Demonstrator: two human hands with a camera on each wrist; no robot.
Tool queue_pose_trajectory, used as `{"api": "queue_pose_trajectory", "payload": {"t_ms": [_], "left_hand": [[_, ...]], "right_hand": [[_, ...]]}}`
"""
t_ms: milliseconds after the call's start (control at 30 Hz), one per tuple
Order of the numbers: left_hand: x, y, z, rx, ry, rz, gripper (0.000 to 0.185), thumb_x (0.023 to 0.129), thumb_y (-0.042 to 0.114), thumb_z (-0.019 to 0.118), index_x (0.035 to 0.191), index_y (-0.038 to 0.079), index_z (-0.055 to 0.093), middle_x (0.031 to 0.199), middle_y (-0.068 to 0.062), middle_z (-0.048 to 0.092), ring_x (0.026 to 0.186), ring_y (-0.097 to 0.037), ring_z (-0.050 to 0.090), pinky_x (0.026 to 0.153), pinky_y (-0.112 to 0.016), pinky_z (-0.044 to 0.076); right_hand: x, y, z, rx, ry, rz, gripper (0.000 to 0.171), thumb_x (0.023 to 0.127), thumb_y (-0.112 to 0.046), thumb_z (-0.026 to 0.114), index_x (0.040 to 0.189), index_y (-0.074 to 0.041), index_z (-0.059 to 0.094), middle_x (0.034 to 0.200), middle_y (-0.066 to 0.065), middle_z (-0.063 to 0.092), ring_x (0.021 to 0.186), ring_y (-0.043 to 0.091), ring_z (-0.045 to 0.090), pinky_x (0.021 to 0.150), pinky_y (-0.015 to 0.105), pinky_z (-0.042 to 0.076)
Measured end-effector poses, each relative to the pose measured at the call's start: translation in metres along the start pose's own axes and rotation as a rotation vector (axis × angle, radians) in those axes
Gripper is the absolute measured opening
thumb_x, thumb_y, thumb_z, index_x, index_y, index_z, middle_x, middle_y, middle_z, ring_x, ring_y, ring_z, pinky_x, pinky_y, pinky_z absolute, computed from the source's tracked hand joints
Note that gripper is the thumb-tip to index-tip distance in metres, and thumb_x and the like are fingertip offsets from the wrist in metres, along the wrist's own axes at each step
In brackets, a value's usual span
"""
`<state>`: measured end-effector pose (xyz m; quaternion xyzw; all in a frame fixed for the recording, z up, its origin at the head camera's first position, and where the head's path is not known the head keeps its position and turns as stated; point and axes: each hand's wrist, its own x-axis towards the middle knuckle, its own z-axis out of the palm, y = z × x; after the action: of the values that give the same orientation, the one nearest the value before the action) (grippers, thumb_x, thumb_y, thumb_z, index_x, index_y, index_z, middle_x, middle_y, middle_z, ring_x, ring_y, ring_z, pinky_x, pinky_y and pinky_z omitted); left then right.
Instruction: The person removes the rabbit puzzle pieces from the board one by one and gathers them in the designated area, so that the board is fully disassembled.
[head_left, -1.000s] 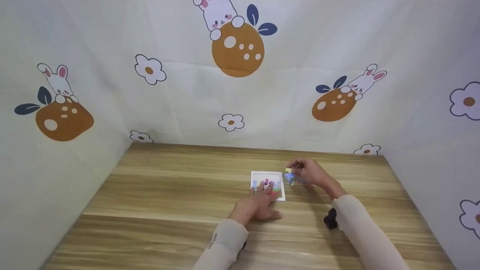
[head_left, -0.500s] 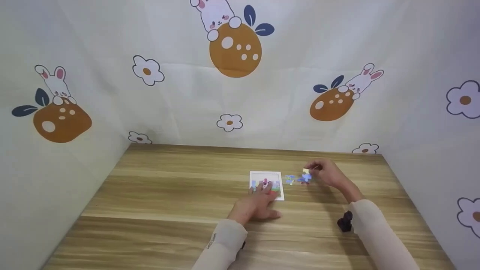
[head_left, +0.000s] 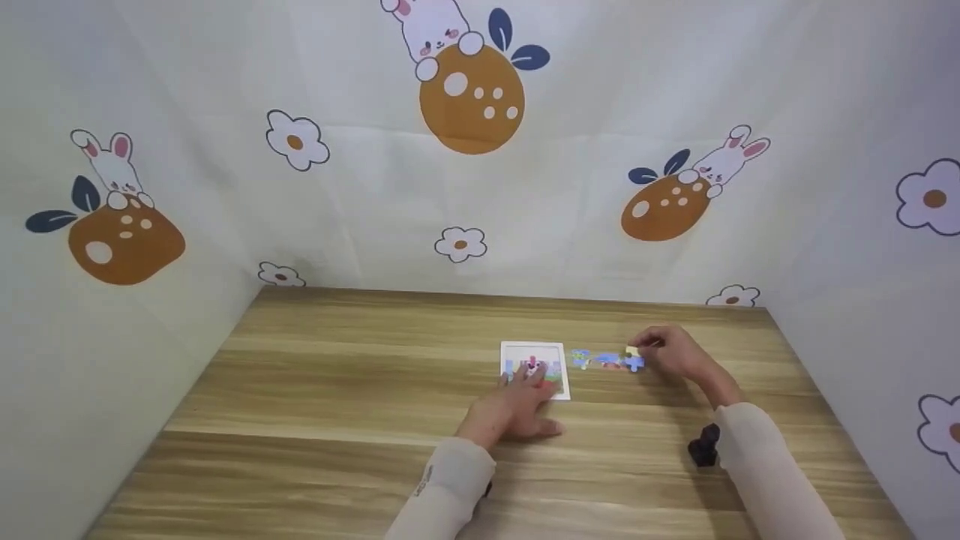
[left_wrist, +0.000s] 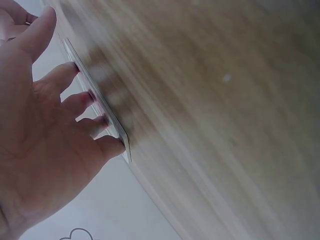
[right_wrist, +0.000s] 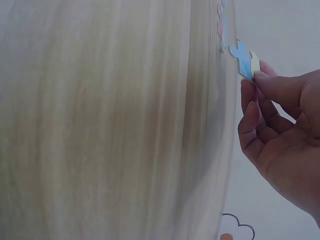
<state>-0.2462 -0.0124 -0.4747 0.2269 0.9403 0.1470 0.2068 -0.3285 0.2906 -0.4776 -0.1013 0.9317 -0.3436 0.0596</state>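
While we look down from the head camera, we see first the printed cloth backdrop (head_left: 480,150) with rabbits, orange rounds and flowers, which closes three sides of the scene; below it lies the wooden table (head_left: 337,405) with pale and brown stripes of grain; on the table, a little right of the middle, lies the white puzzle frame (head_left: 534,360), a flat square board with a coloured picture inside; just to the right of the frame, apart from it, lies a short row of loose puzzle pieces (head_left: 596,361), mostly blue, directly on the wood.

Our left hand (head_left: 517,409) rests on the near edge of the frame with the fingers straight and spread, holding nothing; in the left wrist view the fingertips (left_wrist: 95,95) press flat on the thin white board (left_wrist: 107,120) at its edge, and the palm is open.

Our right hand (head_left: 671,351) is at the right end of the row of pieces, and its thumb and forefinger pinch one small puzzle piece (head_left: 634,354); in the right wrist view this piece (right_wrist: 247,62) is blue with a pale yellow side, it is held by its edge between the fingertips (right_wrist: 262,80), and it stands close to the table surface, just beside the last piece of the row (right_wrist: 222,30); whether it already touches the wood, we cannot tell; the other fingers are curled loosely under it.

Both arms wear light sleeves (head_left: 757,465), and a small black device (head_left: 703,444) sits at the right wrist.
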Motion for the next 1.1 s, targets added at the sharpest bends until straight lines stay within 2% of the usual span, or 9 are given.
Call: {"api": "queue_pose_trajectory", "payload": {"t_ms": [133,333,500,633,800,1100], "left_hand": [[0.0,0.0,-0.001,0.003,-0.004,0.002,0.077,0.094,0.055,0.061,0.158,0.027,0.031,0.171,-0.003,0.011,0.159,-0.028,0.005,0.129,-0.049,0.01],[0.003,-0.001,0.001,-0.008,-0.001,0.002,0.076,0.093,0.054,0.062,0.158,0.028,0.031,0.171,-0.003,0.011,0.159,-0.028,0.005,0.129,-0.05,0.009],[0.004,-0.001,0.004,0.005,0.006,-0.002,0.078,0.093,0.055,0.063,0.159,0.028,0.03,0.171,-0.003,0.011,0.159,-0.029,0.005,0.129,-0.05,0.009],[0.004,0.0,0.004,0.012,0.01,-0.006,0.078,0.093,0.055,0.063,0.159,0.029,0.03,0.171,-0.003,0.011,0.159,-0.029,0.006,0.129,-0.05,0.01],[0.003,0.001,0.003,0.021,0.007,-0.009,0.076,0.094,0.054,0.061,0.158,0.027,0.031,0.171,-0.004,0.012,0.159,-0.029,0.007,0.129,-0.05,0.011],[0.002,0.002,0.0,0.023,0.003,-0.004,0.074,0.095,0.053,0.06,0.158,0.026,0.032,0.171,-0.004,0.012,0.159,-0.028,0.006,0.128,-0.051,0.011]], "right_hand": [[-0.001,0.003,0.0,-0.007,-0.008,0.017,0.02,0.095,0.001,0.057,0.107,0.001,0.073,0.107,0.018,0.07,0.097,0.024,0.06,0.085,0.035,0.05],[0.0,0.008,0.003,-0.019,-0.02,-0.003,0.017,0.095,-0.003,0.062,0.108,0.002,0.073,0.11,0.02,0.071,0.099,0.025,0.063,0.089,0.04,0.052],[0.0,0.012,0.005,-0.012,-0.059,0.005,0.023,0.09,-0.006,0.072,0.111,0.003,0.071,0.109,0.019,0.071,0.093,0.022,0.06,0.082,0.032,0.05],[0.0,0.013,0.005,0.001,-0.069,0.016,0.023,0.089,-0.005,0.073,0.11,0.003,0.071,0.106,0.019,0.07,0.091,0.021,0.057,0.078,0.028,0.047],[-0.001,0.016,0.004,0.008,-0.072,0.013,0.024,0.091,-0.008,0.071,0.113,0.003,0.071,0.109,0.02,0.07,0.092,0.021,0.058,0.081,0.029,0.048],[-0.001,0.017,0.003,0.054,-0.07,0.082,0.028,0.094,-0.017,0.069,0.118,-0.002,0.07,0.117,0.017,0.069,0.096,0.022,0.057,0.087,0.032,0.049]]}}
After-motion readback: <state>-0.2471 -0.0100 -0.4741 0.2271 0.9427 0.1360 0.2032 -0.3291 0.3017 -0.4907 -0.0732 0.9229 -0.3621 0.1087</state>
